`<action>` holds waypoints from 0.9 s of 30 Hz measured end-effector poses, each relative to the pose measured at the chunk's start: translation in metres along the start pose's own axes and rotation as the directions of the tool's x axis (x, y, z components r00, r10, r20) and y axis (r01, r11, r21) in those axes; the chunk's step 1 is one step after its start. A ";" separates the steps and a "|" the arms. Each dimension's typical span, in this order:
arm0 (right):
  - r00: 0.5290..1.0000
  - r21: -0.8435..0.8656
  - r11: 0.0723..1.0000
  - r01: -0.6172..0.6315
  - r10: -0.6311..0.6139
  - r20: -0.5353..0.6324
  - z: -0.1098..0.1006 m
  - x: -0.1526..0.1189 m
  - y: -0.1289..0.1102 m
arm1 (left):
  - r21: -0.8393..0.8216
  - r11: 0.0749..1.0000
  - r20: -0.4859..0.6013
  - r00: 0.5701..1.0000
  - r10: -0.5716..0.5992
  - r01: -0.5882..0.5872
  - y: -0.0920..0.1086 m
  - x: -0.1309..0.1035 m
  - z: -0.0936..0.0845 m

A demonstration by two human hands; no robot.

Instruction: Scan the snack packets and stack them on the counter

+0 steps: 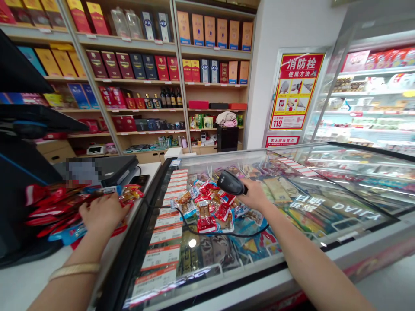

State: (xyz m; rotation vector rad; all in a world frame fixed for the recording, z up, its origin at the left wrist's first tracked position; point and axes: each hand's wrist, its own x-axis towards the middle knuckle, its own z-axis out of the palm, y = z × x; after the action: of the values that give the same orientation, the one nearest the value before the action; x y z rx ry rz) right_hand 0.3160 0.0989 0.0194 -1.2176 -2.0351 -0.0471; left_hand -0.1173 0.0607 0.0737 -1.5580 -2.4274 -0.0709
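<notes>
Bangle [74, 270]: pale gold, slim band
Left forearm [92, 250]: bare
Right forearm [304, 246]: bare
Left hand [104, 211]: ungloved
Right hand [254, 194]: ungloved

A shop: boxed goods [210, 32] (on tagged shelves [214, 52]) beyond the left hand [103, 214], glass-topped freezer [372, 242] beneath the right hand [254, 194].

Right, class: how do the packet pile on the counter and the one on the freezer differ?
The counter pile lies on a white counter; the freezer pile on a glass top. The left hand touches the counter pile, while the right hand holds a scanner over the freezer pile. Both contain shiny packets with red and blue.
</notes>
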 end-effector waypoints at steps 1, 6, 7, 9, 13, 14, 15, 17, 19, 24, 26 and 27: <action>1.000 0.001 1.000 -0.003 0.003 0.005 0.000 0.000 0.000 | 0.008 1.000 -0.006 1.000 -0.007 0.007 0.002 0.001 0.002; 1.000 0.002 1.000 0.018 -0.019 0.012 0.000 0.000 -0.002 | 0.012 1.000 -0.128 0.992 -0.004 0.006 0.002 -0.003 0.008; 1.000 0.006 1.000 0.024 -0.024 0.014 0.000 0.000 -0.002 | -0.004 1.000 -0.175 0.985 0.004 -0.005 0.001 -0.004 0.008; 0.999 0.012 0.999 0.030 -0.030 0.015 0.000 0.000 -0.003 | -0.051 0.999 -0.253 0.967 -0.001 -0.012 0.001 -0.008 0.007; 1.000 0.007 0.999 0.031 -0.031 0.003 0.000 -0.001 -0.004 | -0.411 0.909 -0.231 0.957 -0.173 0.066 0.010 -0.014 -0.007; 0.999 0.009 0.999 0.032 -0.032 0.000 0.001 -0.001 -0.004 | -0.593 0.799 -0.165 0.958 -0.235 0.094 0.016 -0.016 -0.013; 0.999 0.014 0.999 0.034 -0.034 -0.003 0.001 -0.001 -0.004 | -0.749 0.652 -0.089 0.957 -0.275 0.117 0.023 -0.018 -0.018; 0.999 0.037 0.998 0.047 -0.047 -0.004 0.001 -0.001 -0.004 | -0.953 0.265 0.084 0.967 -0.240 0.148 0.039 -0.022 -0.027; 0.997 0.065 0.995 0.074 -0.074 0.001 0.001 -0.001 -0.006 | -0.970 -0.125 0.217 0.973 -0.076 0.207 0.057 -0.028 -0.033; 0.990 0.096 0.986 0.137 -0.140 0.022 0.000 -0.003 -0.013 | -0.725 -0.557 0.323 0.914 0.244 0.405 0.099 -0.048 -0.032; 0.987 0.100 0.983 0.155 -0.159 0.027 0.000 -0.004 -0.016 | -0.717 -0.534 0.345 0.894 0.287 0.448 0.110 -0.055 -0.026; 0.985 0.104 0.980 0.168 -0.172 0.029 0.000 -0.004 -0.017 | -0.723 -0.505 0.359 0.881 0.307 0.471 0.114 -0.059 -0.022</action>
State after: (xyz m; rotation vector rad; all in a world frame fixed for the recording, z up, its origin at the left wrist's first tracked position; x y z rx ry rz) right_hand 0.3042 0.0871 0.0222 -0.9874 -2.1432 -0.0028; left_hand 0.0127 0.0532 0.0702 -1.5185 -2.3494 -3.4189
